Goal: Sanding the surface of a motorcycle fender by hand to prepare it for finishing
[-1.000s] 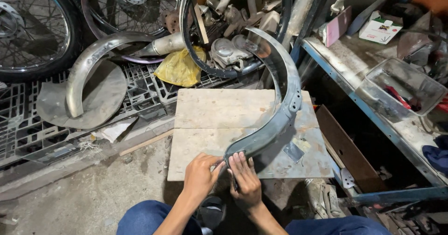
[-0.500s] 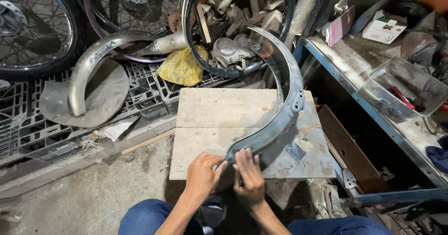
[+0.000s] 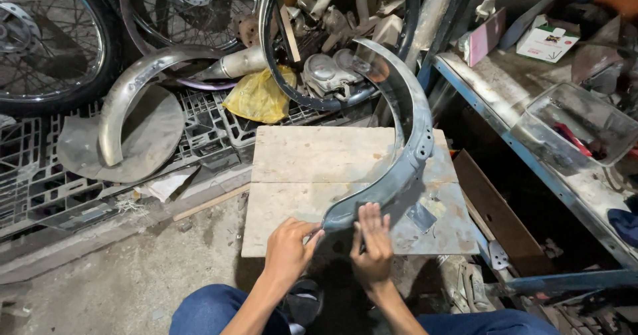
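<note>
We see grey fender (image 3: 405, 155) on wooden board (image 3: 319, 175), arcing from hands toward 1 o'clock. Left hand (image 3: 287, 250) pinches near tip; right hand (image 3: 372, 245) flat, fingers spread. Since a second ago: barely shifted, grip steady, still positioning.

The fender (image 3: 399, 169) under both hands is showing as dull grey metal, scuffed and matt, and it is lying on a pale wooden board (image 3: 319, 169) whose surface is looking rough and stained. At ten o'clock from the board a second fender (image 3: 126, 102) is gleaming as smoother bare metal over a black plastic grid crate (image 3: 212, 119), with a crumpled yellow plastic bag (image 3: 260, 97) at twelve o'clock. At three o'clock a shelf (image 3: 505, 102) is showing chipped blue paint and dusty metal, and the concrete floor (image 3: 113, 275) is looking gritty.
</note>
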